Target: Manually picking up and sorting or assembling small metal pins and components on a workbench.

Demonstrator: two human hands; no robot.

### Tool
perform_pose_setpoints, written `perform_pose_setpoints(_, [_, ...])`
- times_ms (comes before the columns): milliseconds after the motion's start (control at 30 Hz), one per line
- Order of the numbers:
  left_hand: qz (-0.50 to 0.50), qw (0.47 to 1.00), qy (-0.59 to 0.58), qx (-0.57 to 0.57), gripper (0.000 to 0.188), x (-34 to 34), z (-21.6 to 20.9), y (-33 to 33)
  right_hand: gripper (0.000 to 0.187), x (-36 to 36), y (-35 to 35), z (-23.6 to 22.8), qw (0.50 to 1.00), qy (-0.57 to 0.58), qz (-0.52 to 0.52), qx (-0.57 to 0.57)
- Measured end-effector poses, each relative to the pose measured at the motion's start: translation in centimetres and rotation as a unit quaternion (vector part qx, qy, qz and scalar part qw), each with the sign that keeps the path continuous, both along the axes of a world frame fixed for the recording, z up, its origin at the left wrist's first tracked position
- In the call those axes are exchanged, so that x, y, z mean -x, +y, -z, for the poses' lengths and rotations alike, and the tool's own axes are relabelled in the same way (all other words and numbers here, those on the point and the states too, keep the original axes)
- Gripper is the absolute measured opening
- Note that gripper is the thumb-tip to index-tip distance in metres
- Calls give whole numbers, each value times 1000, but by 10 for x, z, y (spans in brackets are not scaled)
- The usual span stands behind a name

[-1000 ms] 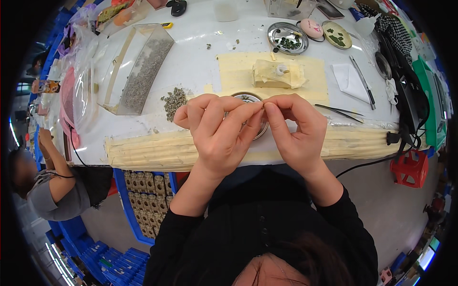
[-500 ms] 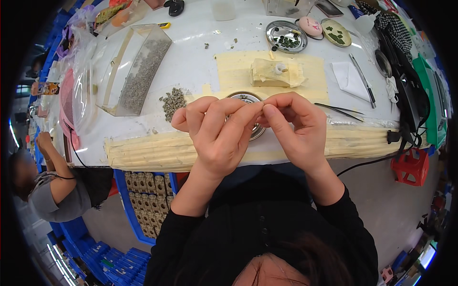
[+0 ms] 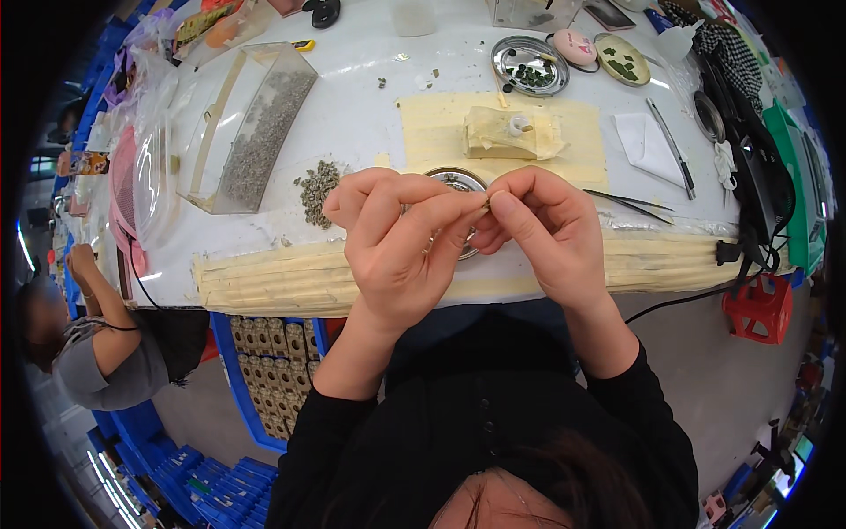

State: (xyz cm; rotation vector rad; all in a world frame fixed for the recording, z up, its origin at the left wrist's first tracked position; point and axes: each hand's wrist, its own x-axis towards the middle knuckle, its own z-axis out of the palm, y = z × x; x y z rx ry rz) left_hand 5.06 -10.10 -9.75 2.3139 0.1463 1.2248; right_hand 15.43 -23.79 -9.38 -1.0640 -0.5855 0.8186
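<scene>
My left hand (image 3: 401, 238) and my right hand (image 3: 546, 234) meet above the near part of the table, fingertips together. Between them is pinched a tiny brownish piece (image 3: 486, 204), too small to name. A round metal dish (image 3: 458, 176) lies under the hands and is mostly hidden by them; small bits show inside it. Left of my left hand is a heap of small grey-green pieces (image 3: 317, 194). Dark tweezers (image 3: 630, 204) lie just right of my right hand. Beyond the hands stands a block wrapped in cream tape (image 3: 502, 134), with a small white cup (image 3: 518, 125) on top.
A clear bin (image 3: 264, 132) of grey pieces stands at left. At the back right are a metal tray (image 3: 530, 67) with dark green pieces and a round dish (image 3: 622, 60). A pen (image 3: 670, 145) lies by white paper (image 3: 641, 145). Another person (image 3: 106, 348) sits at far left.
Both hands have shifted slightly, the left one a little to the left. The fingertips have parted a little, and the tiny piece between them now shows.
</scene>
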Motion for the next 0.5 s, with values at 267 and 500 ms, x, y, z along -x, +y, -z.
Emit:
perform_pose_setpoints(267, [73, 992, 13, 99, 23, 3, -3, 7, 18, -9, -1, 4, 991, 104, -79, -10])
perform_pose_setpoints(500, [51, 996, 1, 75, 23, 1, 0, 6, 16, -5, 1, 4, 997, 62, -48, -8])
